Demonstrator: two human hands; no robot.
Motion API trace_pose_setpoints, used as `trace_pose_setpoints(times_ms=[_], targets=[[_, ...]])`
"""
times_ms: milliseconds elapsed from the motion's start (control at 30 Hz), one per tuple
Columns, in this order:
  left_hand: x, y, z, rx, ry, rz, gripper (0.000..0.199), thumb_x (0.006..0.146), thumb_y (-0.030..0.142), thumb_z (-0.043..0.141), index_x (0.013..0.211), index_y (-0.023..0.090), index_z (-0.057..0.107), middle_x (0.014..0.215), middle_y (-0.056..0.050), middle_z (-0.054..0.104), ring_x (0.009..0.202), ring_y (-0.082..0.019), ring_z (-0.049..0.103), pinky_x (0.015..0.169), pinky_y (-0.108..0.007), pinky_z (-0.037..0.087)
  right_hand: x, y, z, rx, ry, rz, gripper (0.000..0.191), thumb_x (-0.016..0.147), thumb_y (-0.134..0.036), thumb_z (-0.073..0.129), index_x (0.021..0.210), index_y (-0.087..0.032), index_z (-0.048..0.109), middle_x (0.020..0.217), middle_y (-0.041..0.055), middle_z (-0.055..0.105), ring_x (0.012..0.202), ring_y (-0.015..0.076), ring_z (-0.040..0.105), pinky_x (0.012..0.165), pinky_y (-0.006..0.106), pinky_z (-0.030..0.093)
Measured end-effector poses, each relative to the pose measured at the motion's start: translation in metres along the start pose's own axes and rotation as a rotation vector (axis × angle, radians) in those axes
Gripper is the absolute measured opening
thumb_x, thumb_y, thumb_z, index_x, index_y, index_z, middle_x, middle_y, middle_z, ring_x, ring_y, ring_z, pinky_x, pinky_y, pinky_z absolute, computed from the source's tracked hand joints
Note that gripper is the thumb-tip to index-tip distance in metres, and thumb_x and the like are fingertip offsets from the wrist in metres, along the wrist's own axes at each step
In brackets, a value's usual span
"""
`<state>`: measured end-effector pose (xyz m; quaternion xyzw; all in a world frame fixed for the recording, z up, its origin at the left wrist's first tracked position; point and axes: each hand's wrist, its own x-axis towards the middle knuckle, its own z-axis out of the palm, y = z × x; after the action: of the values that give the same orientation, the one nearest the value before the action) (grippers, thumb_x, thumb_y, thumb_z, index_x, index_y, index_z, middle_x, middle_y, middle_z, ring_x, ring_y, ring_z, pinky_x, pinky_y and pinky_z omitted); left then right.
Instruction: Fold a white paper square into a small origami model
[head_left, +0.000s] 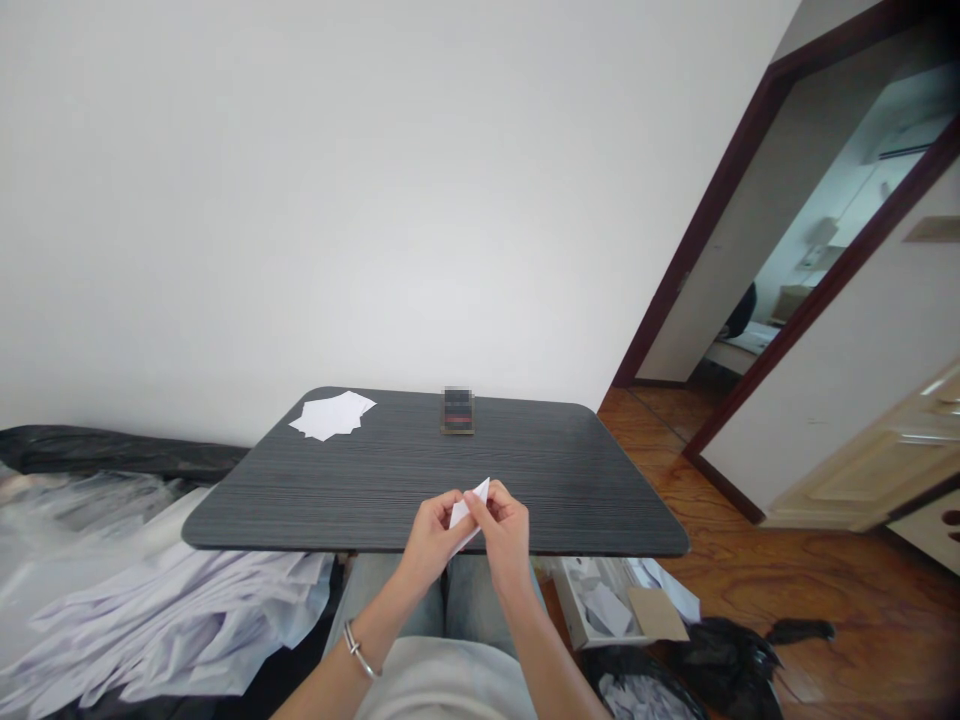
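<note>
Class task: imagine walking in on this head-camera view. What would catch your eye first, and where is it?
The eye goes first to the left hand and right hand, pinching a folded white paper at the near edge of the dark table. Next come the loose white sheets at the table's far left, with a blurred dark object at its far edge. Below the table, at lower left, a heap of pale sheets spreads out.

I can't read anything here. Straight ahead of my fingers (pixel 495 518), on the far edge of the dark grey wood-grain table (pixel 525 480), a small dark rectangular object with a red band (pixel 457 420) carries marks too blurred to make out. The folded white paper (pixel 470 510) between my fingers shows no print.
</note>
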<state>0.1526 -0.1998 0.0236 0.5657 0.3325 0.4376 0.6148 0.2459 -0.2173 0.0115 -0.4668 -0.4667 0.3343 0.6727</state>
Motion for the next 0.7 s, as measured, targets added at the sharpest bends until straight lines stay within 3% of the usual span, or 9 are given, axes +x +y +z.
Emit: trace_pose_setpoints(times_ms=[167, 367, 567, 700], targets=[[-0.0004, -0.0012, -0.0023, 0.000, -0.003, -0.014, 0.036, 0.063, 0.044, 0.063, 0.056, 0.014, 0.046, 0.046, 0.005, 0.043, 0.040, -0.005, 0.035, 0.038, -0.016, 0.028, 0.0006, -0.0022, -0.0014, 0.047, 0.041, 0.001, 0.025, 0.078, -0.034, 0.050, 0.060, -0.017, 0.055, 0.058, -0.0024, 0.043, 0.052, 0.0098, 0.040, 0.047, 0.020, 0.033], [-0.0008, -0.0050, -0.0046, -0.050, -0.072, -0.042, 0.033, 0.068, 0.044, 0.058, 0.072, 0.011, 0.057, 0.062, -0.003, 0.059, 0.051, -0.010, 0.052, 0.043, -0.018, 0.040, 0.0011, 0.0005, -0.0028, 0.056, 0.053, 0.062, 0.031, 0.076, -0.044, 0.048, 0.062, -0.018, 0.055, 0.050, -0.0037, 0.041, 0.041, 0.0086, 0.035, 0.037, 0.020, 0.029], [-0.0007, -0.0030, -0.0041, -0.112, -0.134, -0.042, 0.032, 0.067, 0.038, 0.062, 0.082, 0.012, 0.054, 0.069, -0.004, 0.061, 0.053, -0.011, 0.056, 0.040, -0.018, 0.043, 0.0040, -0.0024, -0.0042, 0.086, 0.082, 0.078, 0.028, 0.076, -0.041, 0.051, 0.061, -0.017, 0.055, 0.051, -0.0045, 0.042, 0.043, 0.0079, 0.035, 0.037, 0.018, 0.028], [-0.0003, -0.0024, -0.0039, -0.143, -0.081, -0.100, 0.036, 0.063, 0.034, 0.066, 0.086, 0.012, 0.049, 0.067, -0.003, 0.062, 0.050, -0.011, 0.059, 0.040, -0.018, 0.045, 0.0057, -0.0038, -0.0049, 0.115, 0.072, 0.094, 0.029, 0.077, -0.039, 0.050, 0.061, -0.016, 0.056, 0.055, -0.0033, 0.045, 0.047, 0.0083, 0.039, 0.040, 0.017, 0.031]])
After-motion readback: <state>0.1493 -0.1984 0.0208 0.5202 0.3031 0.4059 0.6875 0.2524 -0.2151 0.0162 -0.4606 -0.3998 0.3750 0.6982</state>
